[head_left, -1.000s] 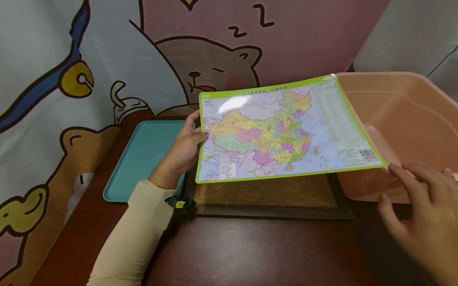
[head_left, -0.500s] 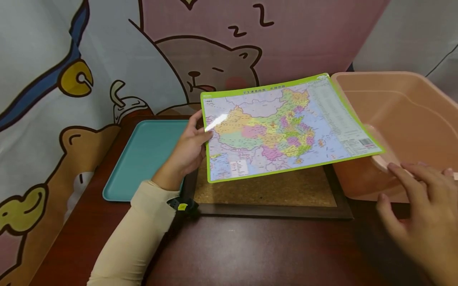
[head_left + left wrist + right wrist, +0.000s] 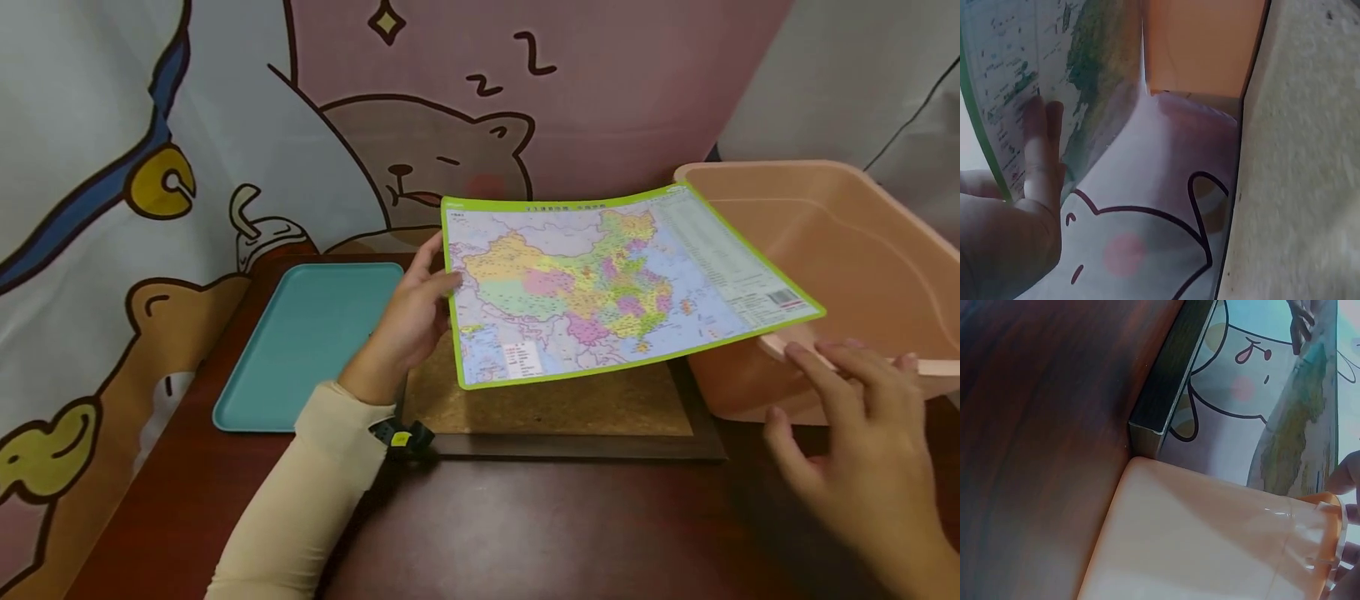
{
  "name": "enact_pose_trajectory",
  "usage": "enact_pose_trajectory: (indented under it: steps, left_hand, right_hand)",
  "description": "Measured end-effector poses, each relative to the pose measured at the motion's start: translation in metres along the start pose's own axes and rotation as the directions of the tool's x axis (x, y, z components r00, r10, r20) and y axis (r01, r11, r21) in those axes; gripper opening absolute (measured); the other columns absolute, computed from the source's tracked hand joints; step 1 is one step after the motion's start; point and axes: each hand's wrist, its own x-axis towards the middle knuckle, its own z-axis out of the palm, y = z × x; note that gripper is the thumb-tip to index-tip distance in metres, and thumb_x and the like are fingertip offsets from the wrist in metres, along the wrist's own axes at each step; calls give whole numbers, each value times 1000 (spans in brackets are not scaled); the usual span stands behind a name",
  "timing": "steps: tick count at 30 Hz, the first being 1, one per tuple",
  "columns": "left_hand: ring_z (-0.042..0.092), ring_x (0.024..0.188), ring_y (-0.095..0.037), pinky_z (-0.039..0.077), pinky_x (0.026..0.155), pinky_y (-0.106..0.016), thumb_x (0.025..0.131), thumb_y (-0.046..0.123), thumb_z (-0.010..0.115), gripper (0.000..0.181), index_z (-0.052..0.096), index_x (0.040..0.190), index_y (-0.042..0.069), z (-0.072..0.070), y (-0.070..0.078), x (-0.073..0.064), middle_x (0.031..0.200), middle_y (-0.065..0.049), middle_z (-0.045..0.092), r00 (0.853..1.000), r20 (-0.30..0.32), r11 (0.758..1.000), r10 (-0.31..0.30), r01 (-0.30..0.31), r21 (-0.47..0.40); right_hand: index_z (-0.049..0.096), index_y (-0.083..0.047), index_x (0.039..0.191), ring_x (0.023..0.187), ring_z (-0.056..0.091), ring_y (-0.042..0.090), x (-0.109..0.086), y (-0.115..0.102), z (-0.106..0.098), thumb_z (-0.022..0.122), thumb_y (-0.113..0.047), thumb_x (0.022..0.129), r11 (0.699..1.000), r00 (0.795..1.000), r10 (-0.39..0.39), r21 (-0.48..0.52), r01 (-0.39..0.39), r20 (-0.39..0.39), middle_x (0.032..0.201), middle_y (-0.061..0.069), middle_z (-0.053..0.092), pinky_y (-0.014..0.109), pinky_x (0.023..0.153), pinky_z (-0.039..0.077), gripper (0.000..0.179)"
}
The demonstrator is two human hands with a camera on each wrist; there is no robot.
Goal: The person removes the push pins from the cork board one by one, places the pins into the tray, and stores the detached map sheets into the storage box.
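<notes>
A glossy sheet with a coloured map of China point(image 3: 555, 292) and a green border is held up at its left edge by my left hand point(image 3: 405, 321). The thumb lies on the printed face and the fingers go behind, as the left wrist view shows with the fingers point(image 3: 1038, 150) spread over the sheet's back. Below the map lies a brown board point(image 3: 540, 408) in a dark frame. My right hand point(image 3: 862, 433) rests its fingertips on the rim of a peach plastic bin point(image 3: 847, 250), just right of the map's lower right corner. The fingers are loosely bent.
A teal tray point(image 3: 322, 350) lies on the dark red table point(image 3: 525, 525) left of the board, partly behind the left arm. The bin stands against the board's right side. A cartoon-printed cloth point(image 3: 427, 150) hangs behind the table.
The left hand has moved right, carrying the map further over the bin's near corner and tilting it flatter. The glare on the map has gone. The right hand stays at the bin rim.
</notes>
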Motion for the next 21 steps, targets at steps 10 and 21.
enact_pose_trajectory:
  steps: [10,21]
  left_hand:
    - [69,87,-13,52,64,-27,99,3,41,69,22,159,33,15,4,3,123,-7,60,997,65,996,34,-28,-82]
    - [70,94,-13,55,67,-26,103,6,38,67,15,161,28,36,6,10,127,-8,55,966,223,977,131,-87,-196]
  right_hand:
    - [61,1,127,130,43,52,2,-1,3,44,-52,96,1000,1000,10,-16,-10,8,122,37,50,64,119,17,63]
    - [60,3,123,131,42,52,0,-3,6,45,-52,96,999,999,29,-25,-30,-29,125,36,49,64,119,17,63]
